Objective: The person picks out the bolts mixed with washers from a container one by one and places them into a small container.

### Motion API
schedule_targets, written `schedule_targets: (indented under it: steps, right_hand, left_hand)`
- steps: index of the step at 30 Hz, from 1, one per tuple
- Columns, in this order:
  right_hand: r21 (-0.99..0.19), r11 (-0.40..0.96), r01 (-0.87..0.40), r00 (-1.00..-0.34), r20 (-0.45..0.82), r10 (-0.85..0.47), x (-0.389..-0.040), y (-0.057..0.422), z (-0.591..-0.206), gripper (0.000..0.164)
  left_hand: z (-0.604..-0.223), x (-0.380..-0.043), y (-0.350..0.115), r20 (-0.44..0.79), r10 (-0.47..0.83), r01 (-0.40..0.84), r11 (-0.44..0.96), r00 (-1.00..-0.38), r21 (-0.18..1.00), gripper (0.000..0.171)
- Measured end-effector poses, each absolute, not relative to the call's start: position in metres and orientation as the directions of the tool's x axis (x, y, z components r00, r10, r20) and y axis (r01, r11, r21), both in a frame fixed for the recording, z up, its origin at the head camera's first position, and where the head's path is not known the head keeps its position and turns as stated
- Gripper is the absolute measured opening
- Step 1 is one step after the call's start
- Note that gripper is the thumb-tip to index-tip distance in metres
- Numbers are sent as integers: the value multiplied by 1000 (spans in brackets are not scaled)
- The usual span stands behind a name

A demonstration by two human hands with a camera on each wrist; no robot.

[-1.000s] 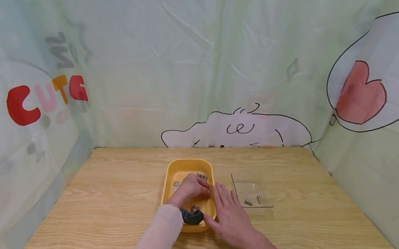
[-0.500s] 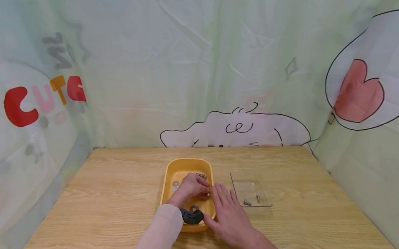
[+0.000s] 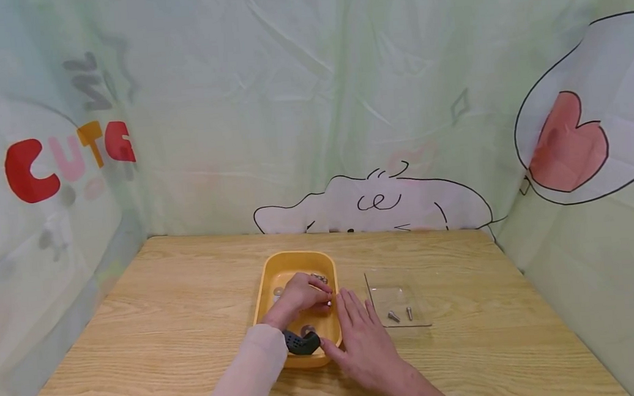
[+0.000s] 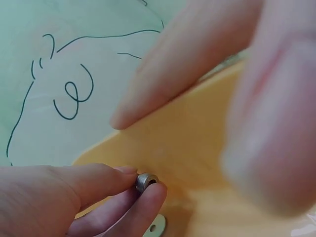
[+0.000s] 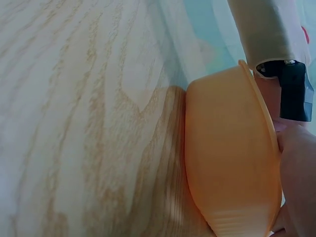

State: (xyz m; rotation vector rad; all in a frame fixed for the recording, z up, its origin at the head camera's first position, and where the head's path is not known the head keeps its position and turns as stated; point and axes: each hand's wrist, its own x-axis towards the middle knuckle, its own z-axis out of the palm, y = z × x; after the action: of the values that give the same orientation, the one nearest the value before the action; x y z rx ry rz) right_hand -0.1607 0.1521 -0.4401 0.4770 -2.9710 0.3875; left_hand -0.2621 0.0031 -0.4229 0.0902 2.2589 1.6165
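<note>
My left hand (image 3: 301,294) is down inside a yellow tray (image 3: 295,259). Thumb and finger pinch a small silver socket-head screw (image 4: 144,182); its knurled head with a dark recess shows in the left wrist view, while the fingers hide its shaft. Below those fingertips lies a pale washer (image 4: 154,226). My right hand (image 3: 367,345) rests along the tray's right side, fingers straight at the rim and thumb near the front corner. Further back in the tray sit several screws (image 3: 319,278), with washers (image 3: 307,330) elsewhere on its floor.
A shallow clear box (image 3: 387,297) stands right of the tray, holding two screws (image 3: 393,316). A black wrist device (image 3: 302,342) hangs under the left sleeve, over the tray's front. Printed curtains (image 3: 222,106) border the wooden table (image 3: 191,292).
My left hand has shifted slightly within the tray, and the pinched screw's end shows more brightly at the fingertips. The right hand stays at the rim. The head view has drifted a little.
</note>
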Motion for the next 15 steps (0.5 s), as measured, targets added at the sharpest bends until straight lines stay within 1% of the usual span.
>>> schedule_targets:
  steps: [6,15]
  right_hand:
    - [-259,914,-311,-950,115,-291,-161,153,-436,90]
    - [-272,910,-313,-947,159,-279,-160,162,-429,88]
  left_hand:
    - [-419,-264,3,-240,279,-142,328,-930,934,15]
    - [-414,-265,1,-220,295,-136,281,-930,950,16]
